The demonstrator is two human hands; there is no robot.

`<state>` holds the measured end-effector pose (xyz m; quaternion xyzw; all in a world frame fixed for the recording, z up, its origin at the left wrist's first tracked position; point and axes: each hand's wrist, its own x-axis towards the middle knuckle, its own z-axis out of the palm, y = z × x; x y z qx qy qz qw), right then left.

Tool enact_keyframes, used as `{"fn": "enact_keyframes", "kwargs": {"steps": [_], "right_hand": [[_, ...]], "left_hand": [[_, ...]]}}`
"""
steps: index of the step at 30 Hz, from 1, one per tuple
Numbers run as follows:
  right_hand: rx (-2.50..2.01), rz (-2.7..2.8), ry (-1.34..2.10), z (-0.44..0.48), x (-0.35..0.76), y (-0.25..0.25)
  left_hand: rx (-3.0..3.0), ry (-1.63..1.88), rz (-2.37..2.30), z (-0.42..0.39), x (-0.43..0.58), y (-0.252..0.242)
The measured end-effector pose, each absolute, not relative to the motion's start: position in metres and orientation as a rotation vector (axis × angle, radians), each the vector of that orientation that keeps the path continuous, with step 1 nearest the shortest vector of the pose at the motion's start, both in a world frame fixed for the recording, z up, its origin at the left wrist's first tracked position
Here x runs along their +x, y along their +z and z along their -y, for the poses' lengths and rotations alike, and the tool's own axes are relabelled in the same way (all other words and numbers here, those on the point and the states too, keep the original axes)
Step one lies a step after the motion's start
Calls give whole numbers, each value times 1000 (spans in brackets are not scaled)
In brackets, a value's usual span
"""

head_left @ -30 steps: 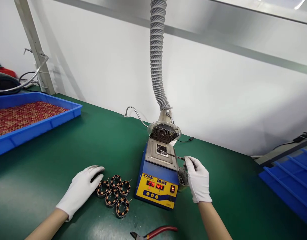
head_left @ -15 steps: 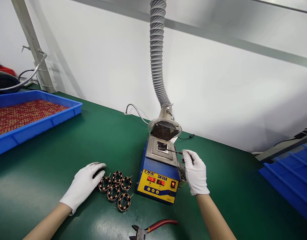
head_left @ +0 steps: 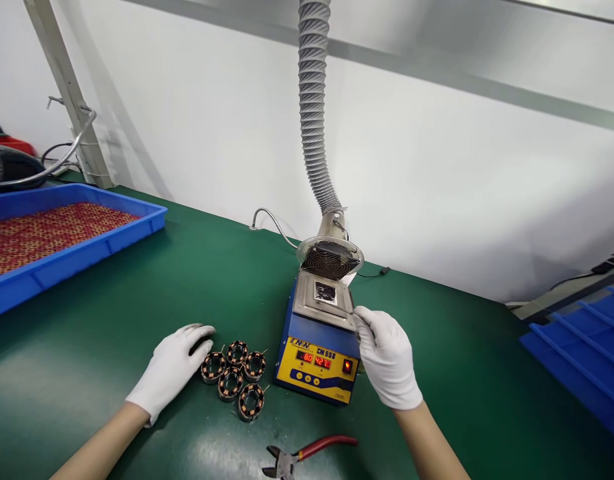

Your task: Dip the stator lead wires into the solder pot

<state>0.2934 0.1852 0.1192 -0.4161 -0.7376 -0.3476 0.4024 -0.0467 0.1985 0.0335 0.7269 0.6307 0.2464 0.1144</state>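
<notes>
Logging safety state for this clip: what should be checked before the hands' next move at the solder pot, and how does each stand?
1. Gloves on left hand and right hand: ok.
2. Right hand gripping thin metal tool: ok.
3. Tool tip touching solder in the solder pot: cannot tell.
4. Fume hood over the pot opening: ok.
5. Left hand flat beside the coils, apart from the pot: ok.
6. Red-handled cutters away from both hands: ok.
</notes>
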Motion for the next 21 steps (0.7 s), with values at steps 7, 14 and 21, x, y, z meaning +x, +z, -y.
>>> {"fn": "enact_keyframes", "kwargs": {"steps": [7,14,21], "right_hand": [[-967,1991,-1116,-167,272,111],[-984,2073,-1137,-160,250,87],[-1012,2014,-1124,-141,260,87]], "left_hand": [[2124,727,-1852,-199,-47,33],[2138,735,-1857,-200,-47,34],[2149,743,-1877,-199,-47,33]]}}
